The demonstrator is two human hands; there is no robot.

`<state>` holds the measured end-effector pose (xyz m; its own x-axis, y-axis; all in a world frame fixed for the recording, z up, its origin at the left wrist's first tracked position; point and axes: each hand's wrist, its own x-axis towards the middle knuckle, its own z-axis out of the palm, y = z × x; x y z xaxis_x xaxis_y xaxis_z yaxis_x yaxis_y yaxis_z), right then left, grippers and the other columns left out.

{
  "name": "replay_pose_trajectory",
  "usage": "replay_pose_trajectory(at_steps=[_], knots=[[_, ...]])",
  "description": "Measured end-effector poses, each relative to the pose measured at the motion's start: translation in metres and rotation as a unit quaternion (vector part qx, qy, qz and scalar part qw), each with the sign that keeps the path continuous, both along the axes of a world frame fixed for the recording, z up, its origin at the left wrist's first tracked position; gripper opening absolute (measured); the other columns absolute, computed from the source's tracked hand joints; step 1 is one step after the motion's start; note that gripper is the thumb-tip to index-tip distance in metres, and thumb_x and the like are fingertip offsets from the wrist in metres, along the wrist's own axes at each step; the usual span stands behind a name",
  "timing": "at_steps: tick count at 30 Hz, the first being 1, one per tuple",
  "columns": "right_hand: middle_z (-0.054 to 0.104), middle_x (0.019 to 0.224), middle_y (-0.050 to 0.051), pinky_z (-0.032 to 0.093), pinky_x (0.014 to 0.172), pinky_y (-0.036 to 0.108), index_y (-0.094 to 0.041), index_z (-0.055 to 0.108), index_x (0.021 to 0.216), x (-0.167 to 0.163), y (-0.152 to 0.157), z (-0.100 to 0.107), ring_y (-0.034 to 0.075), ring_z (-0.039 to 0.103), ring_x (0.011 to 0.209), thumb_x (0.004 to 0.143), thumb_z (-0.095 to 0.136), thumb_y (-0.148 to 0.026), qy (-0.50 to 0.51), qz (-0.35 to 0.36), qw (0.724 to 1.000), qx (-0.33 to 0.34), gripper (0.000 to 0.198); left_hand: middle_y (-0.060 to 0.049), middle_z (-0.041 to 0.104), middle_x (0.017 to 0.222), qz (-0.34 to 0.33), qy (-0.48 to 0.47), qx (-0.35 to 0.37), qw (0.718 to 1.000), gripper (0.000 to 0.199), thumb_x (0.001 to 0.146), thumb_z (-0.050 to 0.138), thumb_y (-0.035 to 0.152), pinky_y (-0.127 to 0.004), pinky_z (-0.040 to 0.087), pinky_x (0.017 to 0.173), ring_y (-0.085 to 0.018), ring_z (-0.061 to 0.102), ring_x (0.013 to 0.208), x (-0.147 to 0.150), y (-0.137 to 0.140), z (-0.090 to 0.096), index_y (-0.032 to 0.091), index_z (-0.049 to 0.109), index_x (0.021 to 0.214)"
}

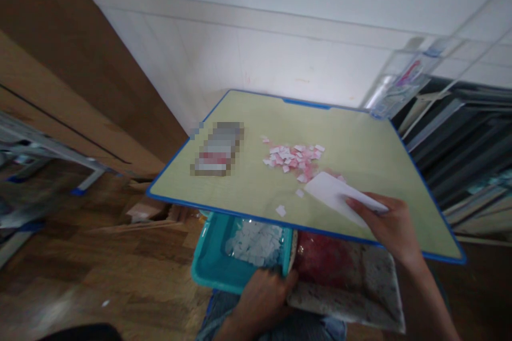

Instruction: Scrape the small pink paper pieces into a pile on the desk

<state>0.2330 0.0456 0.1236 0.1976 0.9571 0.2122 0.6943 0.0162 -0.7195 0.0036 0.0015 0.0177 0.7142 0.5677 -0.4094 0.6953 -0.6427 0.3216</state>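
My right hand [392, 224] pinches a folded white sheet of paper [336, 197], thumb on top, held low over the table. Its far end is beside a loose pile of small white and pink paper pieces [292, 157], with a few strays nearer the front edge. Below that edge, my left hand [266, 295] is closed at the left side of a stained, pale tray [352, 303] with a red wet patch inside. The fingertips are partly hidden. Directly left of the tray stands a teal basin [212, 272] holding white pieces [258, 242] in what looks like liquid.
The small yellow-green table [192, 192] has a blue rim. A blurred-out phone-shaped item [219, 149] lies on its left. A clear plastic bottle [408, 85] leans behind the right corner, near dark stacked panels [460, 122]. An opened cardboard box [148, 210] sits on the floor.
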Motion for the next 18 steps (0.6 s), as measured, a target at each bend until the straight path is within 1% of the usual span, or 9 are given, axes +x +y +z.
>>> replay_pose_trajectory(at_steps=[3, 6, 9, 12, 15, 18], knots=[[0.063, 0.054, 0.000, 0.038, 0.035, 0.019, -0.015, 0.069, 0.068, -0.005, -0.001, -0.004, 0.011, 0.052, 0.043, 0.071, 0.056, -0.035, 0.012, 0.018, 1.000, -0.018, 0.024, -0.008, 0.059, 0.077, -0.004, 0.005, 0.001, 1.000, 0.022, 0.078, 0.050, 0.028, -0.032, 0.042, 0.061, -0.024, 0.057, 0.071, 0.000, 0.000, -0.001, 0.019, 0.048, 0.097], [0.064, 0.055, 0.001, 0.040, 0.037, 0.019, -0.016, 0.069, 0.069, -0.018, -0.001, -0.009, 0.012, 0.053, 0.044, 0.071, 0.055, -0.036, 0.034, 0.039, 0.998, -0.035, 0.024, -0.008, 0.059, 0.077, -0.008, -0.003, 0.008, 1.000, 0.023, 0.079, 0.049, 0.031, -0.033, 0.042, 0.061, -0.025, 0.056, 0.070, 0.000, 0.000, -0.002, 0.019, 0.048, 0.098], [0.065, 0.058, 0.001, 0.043, 0.042, 0.020, -0.017, 0.069, 0.071, -0.032, 0.000, -0.011, 0.013, 0.055, 0.047, 0.073, 0.054, -0.034, 0.055, 0.072, 0.995, -0.046, 0.023, -0.008, 0.059, 0.076, -0.009, -0.013, 0.013, 1.000, 0.022, 0.078, 0.049, 0.031, -0.034, 0.042, 0.059, -0.025, 0.056, 0.069, -0.001, 0.000, -0.001, 0.019, 0.048, 0.097], [0.068, 0.065, 0.002, 0.045, 0.048, 0.021, -0.017, 0.069, 0.075, -0.044, 0.001, -0.009, 0.014, 0.058, 0.053, 0.074, 0.053, -0.032, 0.066, 0.107, 0.990, -0.060, 0.022, -0.008, 0.059, 0.078, -0.012, -0.009, 0.009, 1.000, 0.022, 0.079, 0.047, 0.030, -0.034, 0.042, 0.060, -0.025, 0.056, 0.070, -0.002, 0.001, 0.001, 0.019, 0.048, 0.098], [0.069, 0.068, 0.002, 0.045, 0.050, 0.022, -0.017, 0.069, 0.078, -0.052, 0.003, -0.004, 0.014, 0.059, 0.056, 0.075, 0.052, -0.030, 0.056, 0.125, 0.988, -0.077, 0.022, -0.009, 0.059, 0.082, -0.012, -0.001, 0.006, 1.000, 0.025, 0.079, 0.048, 0.032, -0.034, 0.042, 0.062, -0.025, 0.056, 0.072, -0.001, 0.002, 0.002, 0.019, 0.046, 0.101], [0.069, 0.072, 0.001, 0.046, 0.054, 0.022, -0.018, 0.069, 0.079, -0.059, 0.003, 0.000, 0.015, 0.061, 0.059, 0.076, 0.052, -0.029, 0.057, 0.153, 0.983, -0.086, 0.021, -0.009, 0.059, 0.079, -0.012, -0.002, 0.013, 1.000, 0.027, 0.079, 0.048, 0.034, -0.034, 0.042, 0.060, -0.025, 0.056, 0.071, -0.001, 0.001, 0.001, 0.019, 0.046, 0.101]])
